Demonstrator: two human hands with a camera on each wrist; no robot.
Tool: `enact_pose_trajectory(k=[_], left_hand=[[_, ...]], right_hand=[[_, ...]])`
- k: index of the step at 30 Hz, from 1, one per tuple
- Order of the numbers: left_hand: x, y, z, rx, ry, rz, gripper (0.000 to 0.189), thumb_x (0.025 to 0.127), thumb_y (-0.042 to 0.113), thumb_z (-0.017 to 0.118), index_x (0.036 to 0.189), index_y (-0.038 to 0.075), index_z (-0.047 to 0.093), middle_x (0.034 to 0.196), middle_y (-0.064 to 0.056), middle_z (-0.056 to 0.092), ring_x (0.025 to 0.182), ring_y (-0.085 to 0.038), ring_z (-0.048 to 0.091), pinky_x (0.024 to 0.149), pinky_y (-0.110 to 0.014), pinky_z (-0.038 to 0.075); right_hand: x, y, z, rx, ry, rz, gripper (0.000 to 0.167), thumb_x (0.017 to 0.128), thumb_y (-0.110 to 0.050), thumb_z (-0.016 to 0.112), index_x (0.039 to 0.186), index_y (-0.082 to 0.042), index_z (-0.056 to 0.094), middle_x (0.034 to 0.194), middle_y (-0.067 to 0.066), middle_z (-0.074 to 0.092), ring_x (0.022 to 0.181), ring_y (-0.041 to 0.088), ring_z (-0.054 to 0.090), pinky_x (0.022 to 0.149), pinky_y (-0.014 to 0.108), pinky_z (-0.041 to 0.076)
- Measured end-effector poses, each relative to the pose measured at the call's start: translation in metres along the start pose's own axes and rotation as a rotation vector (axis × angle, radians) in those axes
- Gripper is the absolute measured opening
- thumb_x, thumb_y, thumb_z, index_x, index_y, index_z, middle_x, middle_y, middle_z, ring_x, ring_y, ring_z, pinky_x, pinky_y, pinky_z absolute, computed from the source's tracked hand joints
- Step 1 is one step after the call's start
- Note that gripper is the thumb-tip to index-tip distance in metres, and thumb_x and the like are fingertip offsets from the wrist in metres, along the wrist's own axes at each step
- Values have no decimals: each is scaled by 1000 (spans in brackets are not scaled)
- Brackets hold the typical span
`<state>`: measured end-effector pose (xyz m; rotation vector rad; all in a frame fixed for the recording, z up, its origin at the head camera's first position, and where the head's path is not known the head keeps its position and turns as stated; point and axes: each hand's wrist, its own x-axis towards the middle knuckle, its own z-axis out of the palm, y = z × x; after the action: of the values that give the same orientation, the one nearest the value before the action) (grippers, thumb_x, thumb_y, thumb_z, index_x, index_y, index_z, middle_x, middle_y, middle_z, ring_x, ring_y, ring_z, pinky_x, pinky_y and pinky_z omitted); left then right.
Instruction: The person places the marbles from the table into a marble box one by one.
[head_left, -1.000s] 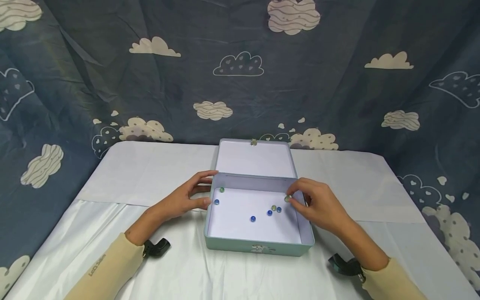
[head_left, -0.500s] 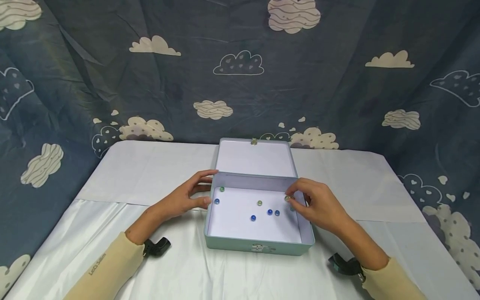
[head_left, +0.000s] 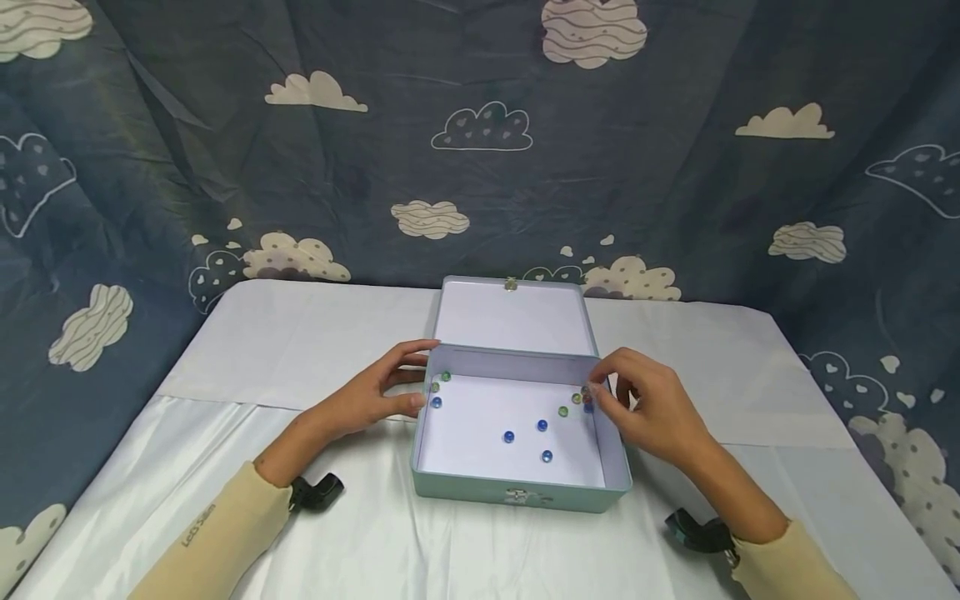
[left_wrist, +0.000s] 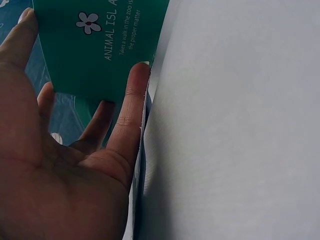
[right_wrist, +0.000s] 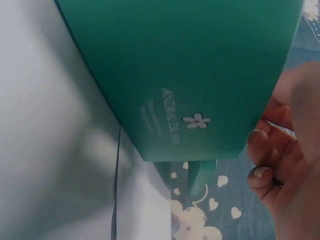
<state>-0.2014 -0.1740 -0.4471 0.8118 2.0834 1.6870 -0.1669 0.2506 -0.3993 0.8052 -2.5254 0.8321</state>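
Observation:
An open tin box, pale green outside and white inside, sits on the table. Several glass marbles lie scattered on its floor, among them a blue marble and a green marble. My left hand touches the box's left wall with its fingers spread. In the left wrist view, its digits lie against the printed green side. My right hand is over the right rim, thumb and fingers curled together at a small cluster of marbles. Its palm side is partly hidden.
The hinged lid lies folded back behind the box. A white cloth covers the table. A dark curtain with cloud prints hangs behind and at both sides.
More marbles are in the box, including another green one at the left wall and some by my right fingers. My right hand has shifted slightly right and up; the left stays put.

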Motion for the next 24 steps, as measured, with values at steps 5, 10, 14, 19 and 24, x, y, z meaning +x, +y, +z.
enact_pose_trajectory(k=[5,10,14,19,24], left_hand=[[-1,2,-1,-8,-6,1,77,103,16,73,166,34,31,164,-14,37,150,-42,41,91,-43,64],[-3,3,-3,1,-8,-10,77,103,17,74,165,36,32,163,-14,38,150,-39,43,92,-43,64],[-6,3,-4,6,-3,-7,77,102,17,74,165,34,34,160,-17,41,147,-39,46,94,-41,63],[-12,5,-6,44,23,14,76,102,15,75,165,28,36,157,-19,45,144,-42,50,98,-38,61],[-22,8,-11,165,96,2,75,100,18,77,164,28,39,157,-15,50,144,-38,51,103,-39,58]], right_hand=[[-3,4,-5,-27,53,39,21,90,4,76,101,-14,73,93,-10,66,74,13,57,64,19,46],[-8,7,-9,-49,92,73,22,90,5,75,104,-12,73,96,-8,68,81,15,60,70,14,47],[-16,11,-14,-76,106,89,23,90,4,76,106,-12,73,101,-6,69,86,14,61,75,15,49],[-25,18,-20,-101,105,114,23,90,3,77,108,-11,73,103,-4,71,88,15,63,78,14,50],[-35,26,-24,-137,101,140,27,92,1,77,116,-10,73,109,1,72,94,21,67,83,14,50]])
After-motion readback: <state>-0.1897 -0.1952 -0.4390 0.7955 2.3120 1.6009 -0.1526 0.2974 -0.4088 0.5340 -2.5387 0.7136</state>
